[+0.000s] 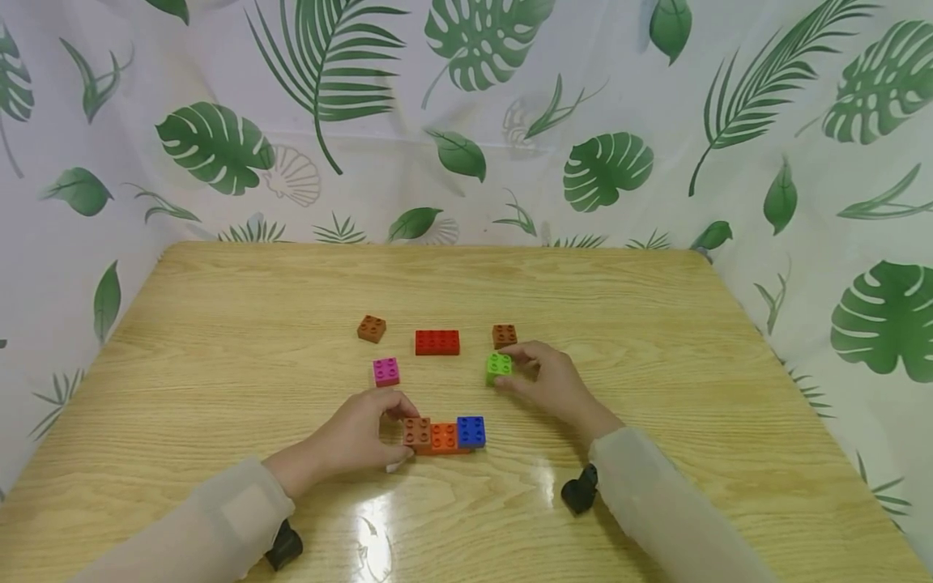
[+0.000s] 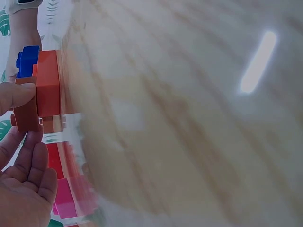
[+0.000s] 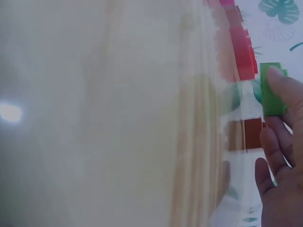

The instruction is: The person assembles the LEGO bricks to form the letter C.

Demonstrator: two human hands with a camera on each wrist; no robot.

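My left hand [image 1: 368,429] grips a brown block [image 1: 417,430] between thumb and fingers. That block overlaps the left end of a long orange brick [image 1: 445,437], and a blue block [image 1: 471,431] sits on the brick's right end. In the left wrist view my thumb lies on the side of the brown block [image 2: 26,106], beside the orange brick [image 2: 49,82]. Farther right, my right hand [image 1: 550,380] pinches a light green block [image 1: 499,368] between thumb and fingertips. The right wrist view shows the green block [image 3: 271,90] raised off the table.
Just behind the green block lies a second brown block [image 1: 504,335]. A red brick [image 1: 437,342] is centred toward the back, with another brown block [image 1: 372,328] to its left. A pink block [image 1: 386,372] lies beyond my left hand. Leaf-patterned cloth hangs behind the wooden table [image 1: 255,324].
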